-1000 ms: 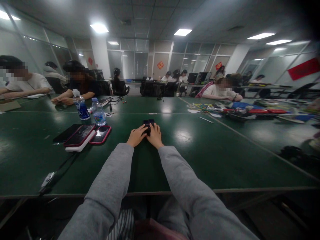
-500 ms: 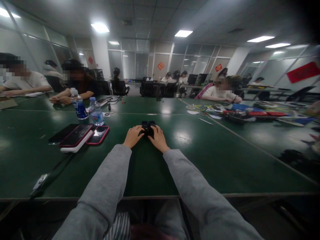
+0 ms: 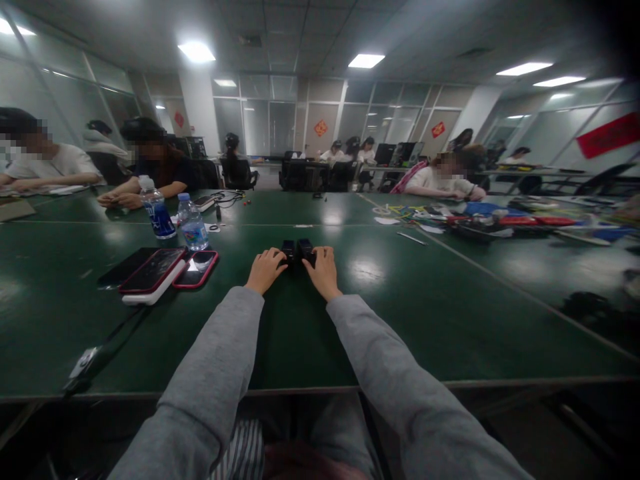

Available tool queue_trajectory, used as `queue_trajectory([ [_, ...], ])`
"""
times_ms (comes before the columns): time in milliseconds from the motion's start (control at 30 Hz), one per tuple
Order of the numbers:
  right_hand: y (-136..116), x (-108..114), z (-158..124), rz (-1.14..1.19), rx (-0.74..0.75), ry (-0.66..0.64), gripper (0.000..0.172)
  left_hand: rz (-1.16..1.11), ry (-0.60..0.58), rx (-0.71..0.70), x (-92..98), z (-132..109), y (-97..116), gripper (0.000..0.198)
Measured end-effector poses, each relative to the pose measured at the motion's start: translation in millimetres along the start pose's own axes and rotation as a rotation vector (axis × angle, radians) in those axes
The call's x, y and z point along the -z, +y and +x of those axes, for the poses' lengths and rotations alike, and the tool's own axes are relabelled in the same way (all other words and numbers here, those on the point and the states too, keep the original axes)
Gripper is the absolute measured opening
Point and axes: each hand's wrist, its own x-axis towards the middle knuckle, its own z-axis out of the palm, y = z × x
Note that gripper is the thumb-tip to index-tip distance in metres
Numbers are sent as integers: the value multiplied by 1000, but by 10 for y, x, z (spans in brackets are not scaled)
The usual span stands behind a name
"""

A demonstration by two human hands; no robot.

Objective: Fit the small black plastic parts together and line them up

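Observation:
Two small black box-shaped objects stand side by side on the green table, with a narrow gap between them. My left hand [image 3: 265, 271] is closed with thumb and fingertips at the left black box [image 3: 289, 249]. On the other side, my right hand [image 3: 323, 273] grips the right black box [image 3: 305, 249] between thumb and fingers. Both boxes are partly covered by my fingers, and they are too small and dark to tell their exact kind.
Left of my hands lie phones [image 3: 196, 269] and a white power bank [image 3: 150, 293] with a cable. Behind them stand two bottles [image 3: 193, 223]. Cables and tools [image 3: 480, 223] are heaped at the far right, near a pen [image 3: 413, 239]. Other people sit around the table [image 3: 425, 320].
My right hand has shifted slightly right, and its thumb has moved away from the left hand. More of both black boxes shows now. My left hand has barely moved.

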Motion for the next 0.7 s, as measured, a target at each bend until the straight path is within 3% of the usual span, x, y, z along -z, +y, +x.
queue_trajectory([
  [233,59,-51,-17,35,-54,-156,67,-3,-53,45,37,-12,16,24],
  [500,31,-33,-21,-62,12,-244,51,-25,-48,136,32,-47,-63,24],
  [700,-10,23,-30,-94,-11,-285,50,6,86,210,58,-45,-51,35],
])
